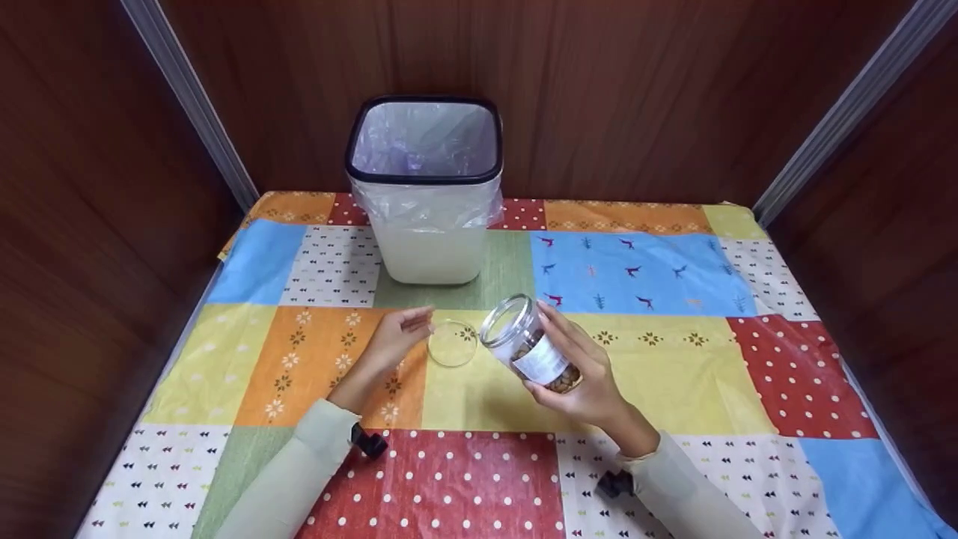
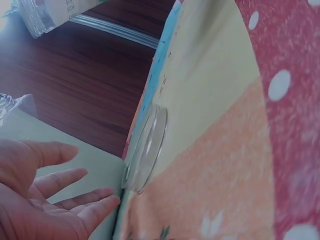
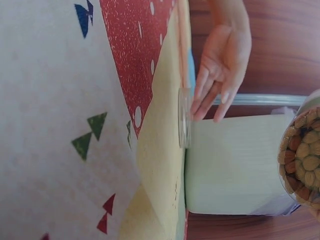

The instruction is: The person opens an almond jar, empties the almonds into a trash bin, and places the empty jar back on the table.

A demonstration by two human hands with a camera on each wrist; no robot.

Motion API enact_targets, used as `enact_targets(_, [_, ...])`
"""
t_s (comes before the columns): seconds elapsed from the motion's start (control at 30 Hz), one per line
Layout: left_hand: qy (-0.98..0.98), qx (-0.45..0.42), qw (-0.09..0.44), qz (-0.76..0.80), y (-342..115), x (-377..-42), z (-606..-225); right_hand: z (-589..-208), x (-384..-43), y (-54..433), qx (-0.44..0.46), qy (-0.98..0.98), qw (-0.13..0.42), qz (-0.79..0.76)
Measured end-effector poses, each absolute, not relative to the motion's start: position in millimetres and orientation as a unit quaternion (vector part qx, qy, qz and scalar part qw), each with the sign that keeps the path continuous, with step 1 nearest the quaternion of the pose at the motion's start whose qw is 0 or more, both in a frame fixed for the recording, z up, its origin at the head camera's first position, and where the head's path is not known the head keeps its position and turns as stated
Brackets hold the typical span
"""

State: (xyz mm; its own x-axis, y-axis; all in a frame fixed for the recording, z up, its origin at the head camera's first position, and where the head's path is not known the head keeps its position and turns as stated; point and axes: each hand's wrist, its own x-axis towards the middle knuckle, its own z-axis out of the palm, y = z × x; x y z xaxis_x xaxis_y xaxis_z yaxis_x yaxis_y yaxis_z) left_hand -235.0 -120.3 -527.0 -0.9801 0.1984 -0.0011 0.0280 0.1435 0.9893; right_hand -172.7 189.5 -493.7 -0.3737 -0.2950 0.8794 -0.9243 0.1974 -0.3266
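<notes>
My right hand [image 1: 591, 374] grips a clear jar [image 1: 540, 359] with a white label, holding it above the cloth. Its mouth is uncovered and tilts to the upper left. Brown almonds [image 3: 305, 160] fill the lower part, seen through the base in the right wrist view. My left hand [image 1: 395, 337] hovers with fingers extended and nothing in its grasp. Beside its fingertips, a clear round lid [image 1: 452, 344] lies on the cloth. From the left wrist view, the left palm [image 2: 45, 210] shows bare, its fingers pointing toward the lid [image 2: 146, 148].
A white bin [image 1: 430, 251] with a dark rim and a clear plastic liner stands at the back, beyond the lid. A patchwork-patterned cloth [image 1: 644, 397] covers the table. Dark wood panels [image 1: 636, 97] with metal corner strips close in the back and both sides.
</notes>
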Motion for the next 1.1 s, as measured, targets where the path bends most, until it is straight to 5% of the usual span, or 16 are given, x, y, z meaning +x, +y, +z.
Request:
enact_targets(0.53, [0.790, 0.027, -0.121, 0.601, -158.3, -251.9, -489.8, -473.5, -159.1, 183.9, 0.439, -0.689, 0.346, 0.462])
enact_targets(1.1, [0.789, 0.042, -0.235, 0.567, -197.6, -288.1, -442.2, -495.1, -172.2, 191.7, 0.437, -0.694, 0.348, 0.455])
